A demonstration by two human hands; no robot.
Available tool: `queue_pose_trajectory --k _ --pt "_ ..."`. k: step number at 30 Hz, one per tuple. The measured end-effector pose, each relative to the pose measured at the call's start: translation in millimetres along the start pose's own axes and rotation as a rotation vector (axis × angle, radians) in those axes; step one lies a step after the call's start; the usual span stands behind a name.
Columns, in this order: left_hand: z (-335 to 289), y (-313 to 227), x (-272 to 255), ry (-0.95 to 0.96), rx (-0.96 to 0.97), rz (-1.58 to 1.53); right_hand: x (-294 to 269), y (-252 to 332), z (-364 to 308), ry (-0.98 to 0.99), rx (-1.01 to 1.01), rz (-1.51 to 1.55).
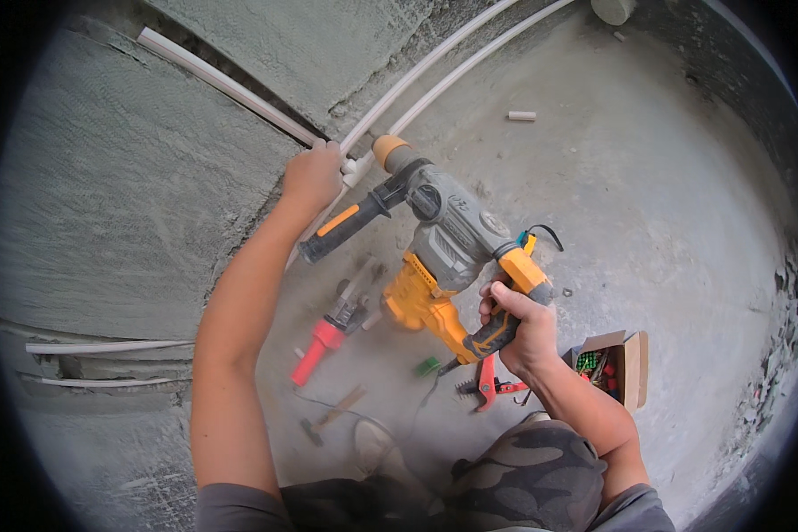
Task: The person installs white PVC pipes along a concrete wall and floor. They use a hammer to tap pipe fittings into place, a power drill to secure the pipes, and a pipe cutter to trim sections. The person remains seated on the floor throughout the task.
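My right hand (525,330) is wrapped round the rear handle of a yellow and grey rotary hammer drill (452,235), its finger near the trigger. The drill lies slanted across the middle, with its tan-tipped nose pointing up and left toward the white pipes (417,75) at the base of the wall. A black side handle (350,226) sticks out from its front. My left hand (314,182) reaches to the wall base, closed at the white pipe (230,86) that slants along a groove. Its fingertips are partly hidden. A white pipe fitting (356,168) sits beside it.
On the concrete floor (612,195) lie a red-handled tool (324,341), a hammer (332,415), a red pipe cutter (488,386) and a short pipe piece (521,116). An open cardboard box (631,368) of small parts stands at right. A cable trails below the drill.
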State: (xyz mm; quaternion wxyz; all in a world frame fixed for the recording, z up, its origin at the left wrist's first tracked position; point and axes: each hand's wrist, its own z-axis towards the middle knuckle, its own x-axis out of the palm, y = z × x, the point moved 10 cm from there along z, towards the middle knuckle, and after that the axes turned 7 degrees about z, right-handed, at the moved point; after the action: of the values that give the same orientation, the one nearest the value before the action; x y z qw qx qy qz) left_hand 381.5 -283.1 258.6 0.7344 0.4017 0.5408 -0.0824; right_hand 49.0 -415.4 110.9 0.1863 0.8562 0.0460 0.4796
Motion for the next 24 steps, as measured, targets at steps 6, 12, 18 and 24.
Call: queue_pose_trajectory --k 6,12,18,24 --pt "-32.6 -36.6 10.5 0.647 -0.185 -0.743 -8.7 0.5 -0.3 0.013 -0.011 0.046" --pt "-82.4 -82.3 -27.8 0.506 -0.079 -0.414 -30.5 1.7 -18.4 0.002 -0.054 0.033" --pt "-101.3 -91.6 -30.4 0.488 -0.11 -0.42 -32.1 11.0 -42.3 0.006 -0.079 -0.096" --pt "-147.9 -175.0 -13.1 0.578 0.094 -0.534 -110.6 0.1 -117.7 -0.132 -0.053 -0.043"
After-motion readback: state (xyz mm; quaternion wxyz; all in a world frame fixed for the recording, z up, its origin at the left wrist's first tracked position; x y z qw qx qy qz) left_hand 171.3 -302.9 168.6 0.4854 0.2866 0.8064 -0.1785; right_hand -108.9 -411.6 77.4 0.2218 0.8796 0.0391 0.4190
